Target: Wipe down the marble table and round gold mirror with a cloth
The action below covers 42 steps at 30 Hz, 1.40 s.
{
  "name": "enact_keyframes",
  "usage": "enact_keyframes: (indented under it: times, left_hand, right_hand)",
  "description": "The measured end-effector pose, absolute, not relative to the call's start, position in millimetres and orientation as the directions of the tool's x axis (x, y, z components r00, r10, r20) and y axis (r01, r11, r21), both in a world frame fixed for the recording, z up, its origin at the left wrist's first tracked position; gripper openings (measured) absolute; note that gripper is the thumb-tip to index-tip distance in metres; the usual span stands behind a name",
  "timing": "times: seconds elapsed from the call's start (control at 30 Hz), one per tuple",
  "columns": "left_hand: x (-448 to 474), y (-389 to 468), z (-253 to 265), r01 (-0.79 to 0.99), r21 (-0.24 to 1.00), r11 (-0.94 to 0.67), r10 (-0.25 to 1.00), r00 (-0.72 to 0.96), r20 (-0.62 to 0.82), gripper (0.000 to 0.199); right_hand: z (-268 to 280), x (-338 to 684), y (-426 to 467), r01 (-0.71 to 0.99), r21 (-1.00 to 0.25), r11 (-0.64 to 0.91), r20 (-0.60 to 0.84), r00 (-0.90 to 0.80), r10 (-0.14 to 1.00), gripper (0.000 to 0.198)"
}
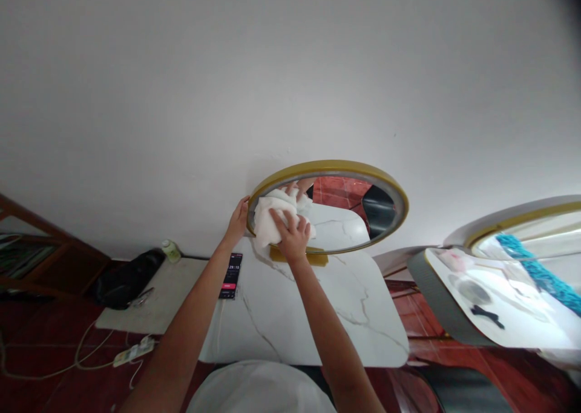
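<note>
A round mirror (338,222) in a gold frame stands on a gold base (318,259), close to the wall. My right hand (294,236) presses a crumpled white cloth (269,219) against the left part of the glass, fingers spread over the fabric. At the mirror's left edge, my left hand (236,222) grips the frame, its fingertips partly hidden behind the rim. The glass reflects the cloth, fingers, red floor tiles and a dark seat. Below my left hand, a phone (230,276) with a lit screen lies on the white marble-patterned table (313,334).
To the right, another table (508,316) carries a second gold-framed mirror (481,237) and a dark bow-shaped item (487,316). On the left are a low board (181,280), a small bottle (170,251), a black bag (127,280) and a power strip (133,352) with cables.
</note>
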State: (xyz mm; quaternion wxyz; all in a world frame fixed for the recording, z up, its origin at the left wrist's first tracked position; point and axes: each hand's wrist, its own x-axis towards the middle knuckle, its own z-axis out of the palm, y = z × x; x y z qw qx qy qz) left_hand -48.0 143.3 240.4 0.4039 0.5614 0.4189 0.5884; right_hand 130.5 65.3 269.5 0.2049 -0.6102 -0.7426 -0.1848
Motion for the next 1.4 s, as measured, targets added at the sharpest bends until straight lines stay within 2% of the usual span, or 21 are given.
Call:
enact_keyframes:
  times: [0.1, 0.17, 0.4, 0.5, 0.57, 0.77, 0.9, 1.0, 1.13, 1.23, 1.3, 1.4]
  left_hand:
    - [-47.7, 142.0, 242.1, -0.003, 0.945, -0.327, 0.944, -0.042, 0.327, 0.055]
    - [-48.0, 142.3, 242.0, 0.003, 0.942, -0.337, 0.941, -0.041, 0.336, 0.055]
    - [-51.0, 150.4, 233.6, 0.082, 0.942, -0.325, 0.94, -0.083, 0.332, 0.055]
    - [-51.6, 151.0, 232.2, 0.1, 0.937, -0.335, 0.936, -0.078, 0.342, 0.055]
    - [-51.5, 149.5, 232.7, 0.098, 0.935, -0.342, 0.934, -0.08, 0.35, 0.054]
    - [-50.0, 146.6, 232.5, 0.01, 0.95, -0.312, 0.948, -0.067, 0.312, 0.056]
    - [-49.3, 146.6, 231.9, -0.009, 0.954, -0.301, 0.951, -0.077, 0.3, 0.058]
    - [-49.6, 145.2, 233.6, -0.016, 0.949, -0.314, 0.948, -0.066, 0.312, 0.056]
    - [-50.8, 145.3, 233.9, 0.036, 0.944, -0.327, 0.941, -0.079, 0.329, 0.054]
    - [-51.2, 146.7, 232.6, 0.058, 0.942, -0.33, 0.939, -0.082, 0.334, 0.054]
    - [-51.1, 146.9, 232.5, 0.064, 0.941, -0.332, 0.938, -0.081, 0.336, 0.054]
    - [-51.0, 145.7, 233.6, 0.065, 0.939, -0.338, 0.935, -0.089, 0.343, 0.054]
  right_hand:
    - [275.3, 131.9, 70.6, 0.984, 0.014, 0.177, 0.566, -0.153, 0.81, 0.056]
    - [267.1, 131.3, 71.9, 0.98, 0.034, 0.197, 0.541, -0.184, 0.82, 0.056]
    - [210.0, 126.6, 59.8, 0.954, 0.091, 0.287, 0.284, -0.301, 0.91, 0.055]
    - [204.9, 127.9, 56.0, 0.948, 0.09, 0.305, 0.249, -0.318, 0.915, 0.056]
    - [213.2, 129.7, 55.9, 0.949, 0.09, 0.303, 0.29, -0.316, 0.903, 0.057]
    - [273.6, 135.0, 62.6, 0.979, 0.022, 0.204, 0.55, -0.182, 0.815, 0.058]
    - [292.2, 135.0, 68.0, 0.986, -0.032, 0.161, 0.616, -0.108, 0.78, 0.056]
    - [272.5, 132.5, 68.6, 0.981, 0.013, 0.194, 0.56, -0.167, 0.811, 0.057]
    - [224.1, 129.5, 62.2, 0.957, 0.074, 0.281, 0.368, -0.288, 0.884, 0.056]
    - [200.4, 128.7, 55.6, 0.951, 0.074, 0.299, 0.258, -0.308, 0.916, 0.053]
    - [198.5, 128.7, 53.2, 0.952, 0.072, 0.297, 0.245, -0.306, 0.92, 0.053]
    - [217.1, 129.4, 53.5, 0.955, 0.074, 0.289, 0.307, -0.297, 0.904, 0.056]
